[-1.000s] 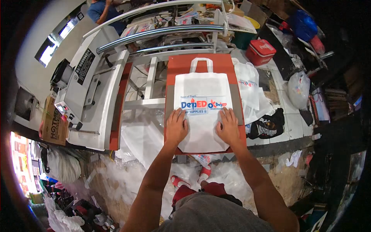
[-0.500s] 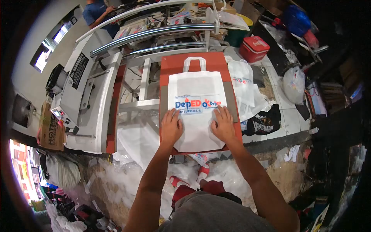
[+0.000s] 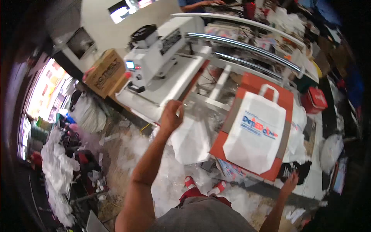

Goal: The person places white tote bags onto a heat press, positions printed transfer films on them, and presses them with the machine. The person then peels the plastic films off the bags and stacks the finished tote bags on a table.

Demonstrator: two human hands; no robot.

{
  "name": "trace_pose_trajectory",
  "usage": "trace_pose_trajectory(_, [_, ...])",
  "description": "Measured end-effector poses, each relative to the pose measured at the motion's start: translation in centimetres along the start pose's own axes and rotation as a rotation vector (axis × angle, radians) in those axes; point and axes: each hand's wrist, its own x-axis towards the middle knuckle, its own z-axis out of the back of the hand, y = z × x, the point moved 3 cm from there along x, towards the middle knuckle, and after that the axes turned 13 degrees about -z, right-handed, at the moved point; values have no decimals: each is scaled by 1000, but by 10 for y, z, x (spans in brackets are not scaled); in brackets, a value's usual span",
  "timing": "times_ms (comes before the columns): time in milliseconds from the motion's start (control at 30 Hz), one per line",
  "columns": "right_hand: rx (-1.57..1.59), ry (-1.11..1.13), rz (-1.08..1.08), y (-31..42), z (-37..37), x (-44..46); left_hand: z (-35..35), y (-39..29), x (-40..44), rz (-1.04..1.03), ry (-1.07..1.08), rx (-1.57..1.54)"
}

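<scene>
A white tote bag (image 3: 255,133) printed "DepED" lies flat on the red-orange board (image 3: 284,96), its handle loop at the far end. To the left stands a white heat press (image 3: 154,73) with a lit display. At the front right corner of the press, my left hand (image 3: 172,116) has its fingers curled in; whether they grip the edge is unclear. My right hand (image 3: 290,183) is off the bag, low to the right of the board, in front of a black printed cloth (image 3: 299,170). Its fingers look loosely apart and hold nothing visible.
More white bags (image 3: 295,133) lie right of the board. Steel rails (image 3: 247,48) run behind it. A red box (image 3: 313,99) sits at the back right and a carton (image 3: 104,73) left of the press. A co-worker's arm (image 3: 203,4) shows at the top.
Both hands have left the bag: my left hand went left to the press, my right hand moved right, past the board. My view has turned left; the bag still lies on the board.
</scene>
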Motion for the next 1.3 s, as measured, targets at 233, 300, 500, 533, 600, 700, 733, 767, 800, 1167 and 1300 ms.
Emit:
trace_pose_trajectory(233, [-1023,-179,-197,-192,81,-76,90,207,20,40,252,844])
trace_pose_trajectory(300, [-366,-55,-424,-169,89,-121,85,217,26,24,531,871])
trace_pose_trajectory(500, [-397,-20,-520,-128,95,-149,71,209,23,141,496,623])
trace_pose_trajectory(533, [-322,-24,-428,-112,91,-144,69,195,23,115,569,663])
trace_pose_trajectory(600, [-96,-24,-298,-116,73,-129,65,167,21,135,465,572])
trace_pose_trajectory(700, [-324,49,64,-18,33,-101,51,133,13,94,345,480])
trace_pose_trajectory(733, [-135,131,-22,1,8,-90,44,120,11,24,340,470])
trace_pose_trajectory(767, [55,211,-110,19,-17,-84,39,101,11,44,350,439])
trace_pose_trajectory(800, [13,199,64,66,-37,-85,34,81,11,63,359,407])
trace_pose_trajectory(1167, [159,542,809,379,-212,-211,86,-14,-167,189,235,-50])
trace_pose_trajectory(1300, [-26,320,935,416,-269,-229,119,76,-365,499,452,-14])
